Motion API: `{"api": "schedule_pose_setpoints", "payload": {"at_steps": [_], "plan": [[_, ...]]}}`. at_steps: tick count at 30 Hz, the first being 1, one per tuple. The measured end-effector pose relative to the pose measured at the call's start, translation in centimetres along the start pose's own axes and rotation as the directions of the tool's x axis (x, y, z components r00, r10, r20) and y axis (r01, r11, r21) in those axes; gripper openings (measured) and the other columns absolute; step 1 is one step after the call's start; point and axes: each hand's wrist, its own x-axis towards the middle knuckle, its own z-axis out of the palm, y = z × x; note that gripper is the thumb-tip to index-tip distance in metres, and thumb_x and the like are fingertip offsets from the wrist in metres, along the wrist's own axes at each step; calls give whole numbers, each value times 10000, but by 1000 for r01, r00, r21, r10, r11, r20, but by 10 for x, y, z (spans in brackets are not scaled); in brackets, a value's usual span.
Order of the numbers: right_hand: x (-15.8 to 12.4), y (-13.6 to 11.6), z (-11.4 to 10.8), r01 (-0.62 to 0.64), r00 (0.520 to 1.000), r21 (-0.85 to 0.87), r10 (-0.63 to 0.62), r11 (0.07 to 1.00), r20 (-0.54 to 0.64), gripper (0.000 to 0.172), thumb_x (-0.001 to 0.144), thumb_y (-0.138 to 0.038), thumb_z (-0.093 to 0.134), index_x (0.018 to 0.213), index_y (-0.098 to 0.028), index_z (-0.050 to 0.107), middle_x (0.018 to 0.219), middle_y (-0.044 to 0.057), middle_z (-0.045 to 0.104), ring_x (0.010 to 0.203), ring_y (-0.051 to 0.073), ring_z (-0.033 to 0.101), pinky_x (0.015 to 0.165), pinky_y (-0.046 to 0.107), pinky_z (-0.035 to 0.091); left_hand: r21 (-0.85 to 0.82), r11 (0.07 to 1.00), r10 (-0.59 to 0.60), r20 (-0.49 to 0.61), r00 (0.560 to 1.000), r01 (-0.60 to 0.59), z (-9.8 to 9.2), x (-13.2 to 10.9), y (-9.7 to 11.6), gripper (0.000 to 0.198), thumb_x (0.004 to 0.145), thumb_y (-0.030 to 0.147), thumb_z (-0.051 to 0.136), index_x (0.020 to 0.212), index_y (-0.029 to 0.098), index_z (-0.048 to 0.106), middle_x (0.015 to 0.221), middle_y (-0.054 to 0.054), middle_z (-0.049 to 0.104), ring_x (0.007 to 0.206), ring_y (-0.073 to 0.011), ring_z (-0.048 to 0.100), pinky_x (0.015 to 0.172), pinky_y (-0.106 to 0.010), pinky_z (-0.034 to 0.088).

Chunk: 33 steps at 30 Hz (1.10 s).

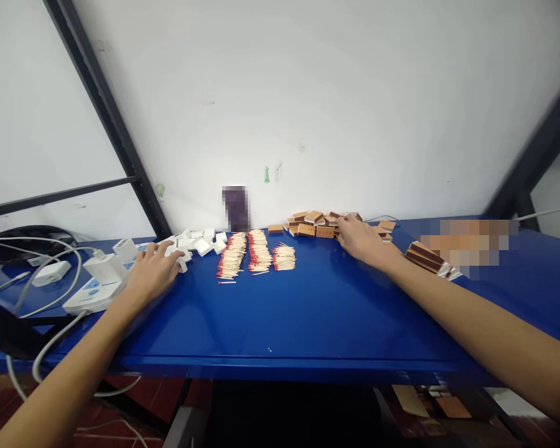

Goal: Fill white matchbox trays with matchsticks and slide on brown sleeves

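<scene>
My left hand [153, 269] is at the left end of a heap of small white matchbox trays [204, 246], with one tray [183, 264] between its thumb and index finger. On the far side of the table, my right hand [358, 240] reaches into a pile of brown matchbox sleeves [313, 218]. Its fingers curl down onto a sleeve, which the hand mostly hides. Red-headed matches lie between the hands in three groups: a long left row [233, 254], a middle row [259, 252] and a smaller right bunch [284, 257]. One loose match [226, 283] lies in front.
A white power strip [93, 294] with plugged-in chargers and cables stands left of my left arm. More striped matchbox pieces [424, 256] lie beyond my right forearm, beside a blurred patch. The blue table [270, 323] meets a white wall, with black metal posts [107, 106] at both sides.
</scene>
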Motion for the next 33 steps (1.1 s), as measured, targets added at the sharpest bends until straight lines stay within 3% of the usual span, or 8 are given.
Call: {"api": "schedule_pose_setpoints", "payload": {"at_steps": [4, 7, 14, 19, 23, 26, 29, 33], "plan": [[-4, -1, -4, 40, 998, 42, -37, 998, -59, 383, 931, -179, 402, 1299, -124, 495, 1243, 214, 560, 986, 321, 625, 750, 381, 457, -32, 999, 27, -46, 999, -28, 0, 1, -1, 399, 944, 326, 357, 1096, 196, 702, 1362, -133, 536, 1193, -378, 456, 944, -522, 382], [-9, 0, -10, 85, 994, 83, -78, 993, -78, 343, 937, -166, 381, 1246, -141, 527, 1151, 179, 615, 969, 306, 623, 712, 355, 443, -151, 987, 28, -120, 992, -47, -19, -11, 12, 391, 948, 331, 363, 1097, 187, 695, 1288, -140, 577, 1147, -362, 465, 927, -519, 379], [-54, -28, -24, 262, 963, 90, -254, 961, -95, 287, 945, -129, 385, 1125, -175, 604, 1037, 116, 662, 828, 244, 634, 631, 315, 414, -557, 743, 444, -6, 896, -372, -80, -49, 95, 359, 1006, 301, 321, 1100, 231, 661, 1063, -80, 583, 969, -235, 513, 863, -416, 404], [-78, -43, -25, 487, 862, 61, -468, 871, -195, 315, 877, -12, 422, 1040, -175, 636, 965, 93, 682, 767, 210, 619, 666, 312, 445, -624, 641, 515, -82, 853, -447, -85, -49, 130, 330, 1004, 279, 367, 1206, 224, 622, 1089, -81, 568, 997, -220, 541, 894, -388, 430], [-84, -49, -25, 665, 674, 31, -583, 746, -453, 266, 935, -64, 413, 972, -164, 657, 1002, 113, 702, 846, 210, 630, 733, 326, 493, -606, 647, 441, -199, 875, -463, -77, -25, 120, 306, 991, 305, 408, 1166, 203, 637, 1071, -82, 597, 991, -222, 567, 891, -383, 463], [-91, -57, -26, 779, 559, 19, -681, 627, -473, 280, 975, -115, 392, 993, -181, 664, 1007, 98, 713, 859, 188, 636, 760, 315, 512, -599, 686, 315, -269, 910, -414, -60, 5, 95, 298, 981, 299, 401, 1052, 175, 662, 993, -78, 645, 936, -214, 594, 843, -363, 470], [-96, -60, -23, 792, 578, 58, -717, 607, -390, 296, 961, -91, 380, 976, -188, 659, 963, 81, 717, 806, 176, 644, 720, 302, 519, -648, 693, 140, -308, 941, -316, -37, 30, 70, 270, 948, 290, 434, 939, 167, 674, 873, -47, 689, 759, -166, 601, 717, -293, 457], [-90, -49, -13, 682, 707, 105, -615, 724, -349, 255, 932, -89, 418, 987, -182, 648, 966, 80, 715, 839, 201, 659, 733, 329, 514, -680, 692, -58, -389, 919, -244, -12, 43, 53, 262, 916, 291, 458, 855, 156, 674, 545, 28, 536, 498, -114, 474, 568, -251, 378]]}}
